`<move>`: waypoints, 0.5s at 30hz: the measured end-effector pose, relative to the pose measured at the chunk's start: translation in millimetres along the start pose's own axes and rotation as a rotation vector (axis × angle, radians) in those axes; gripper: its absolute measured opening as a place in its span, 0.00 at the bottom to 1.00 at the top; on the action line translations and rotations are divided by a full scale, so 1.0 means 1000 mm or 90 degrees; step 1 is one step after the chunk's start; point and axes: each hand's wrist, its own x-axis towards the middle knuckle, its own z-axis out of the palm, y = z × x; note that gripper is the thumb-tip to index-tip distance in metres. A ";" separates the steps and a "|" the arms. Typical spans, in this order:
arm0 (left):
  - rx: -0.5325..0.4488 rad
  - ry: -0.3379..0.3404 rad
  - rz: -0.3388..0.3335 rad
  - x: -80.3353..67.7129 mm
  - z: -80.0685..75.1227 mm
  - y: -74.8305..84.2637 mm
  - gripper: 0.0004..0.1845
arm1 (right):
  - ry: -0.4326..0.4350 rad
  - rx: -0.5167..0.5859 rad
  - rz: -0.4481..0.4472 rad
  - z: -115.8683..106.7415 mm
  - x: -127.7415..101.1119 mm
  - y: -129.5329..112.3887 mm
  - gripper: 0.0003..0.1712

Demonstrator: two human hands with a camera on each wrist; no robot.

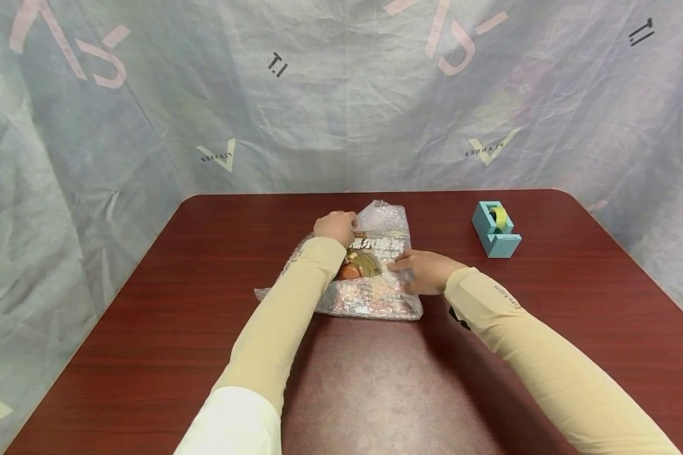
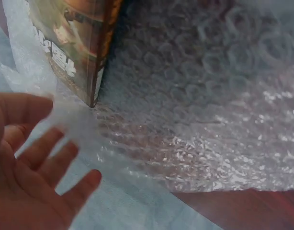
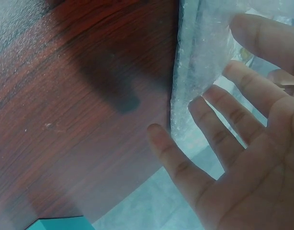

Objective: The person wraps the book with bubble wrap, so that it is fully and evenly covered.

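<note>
A book (image 1: 365,265) with an illustrated cover and large white characters lies on a sheet of bubble wrap (image 1: 370,303). Clear wrap overlaps its near side and right side in the head view. My left hand (image 1: 336,228) is at the far left of the book; in the left wrist view its fingers (image 2: 82,189) spread loosely beside the wrap and the book's corner (image 2: 73,72). On the other side, my right hand (image 1: 427,272) rests at the wrap's right edge. Its fingers (image 3: 223,129) are extended against the wrap (image 3: 195,72) in the right wrist view.
A light-blue tape dispenser (image 1: 501,246) with a yellow roll of tape (image 1: 498,217) stands to the right on the dark red wooden table (image 1: 165,303). Behind the table hangs a grey printed cloth (image 1: 341,120).
</note>
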 end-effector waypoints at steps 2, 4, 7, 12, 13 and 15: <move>-0.001 0.004 0.019 0.000 0.002 0.000 0.13 | -0.001 0.000 0.002 0.000 0.000 0.000 0.33; -0.009 0.004 0.028 -0.001 0.004 0.001 0.15 | -0.003 0.001 0.004 0.000 0.001 0.000 0.33; -0.013 -0.003 0.032 -0.002 0.008 0.004 0.25 | -0.007 0.004 0.007 0.000 0.002 -0.001 0.33; 0.026 -0.018 0.036 -0.006 0.007 0.012 0.43 | -0.012 0.001 0.012 -0.001 0.001 -0.003 0.32; 0.037 -0.024 0.037 -0.008 0.006 0.014 0.44 | -0.013 0.002 0.014 -0.001 0.001 -0.004 0.32; 0.052 -0.037 0.036 -0.010 0.004 0.016 0.42 | -0.014 -0.002 0.014 -0.001 0.002 -0.004 0.32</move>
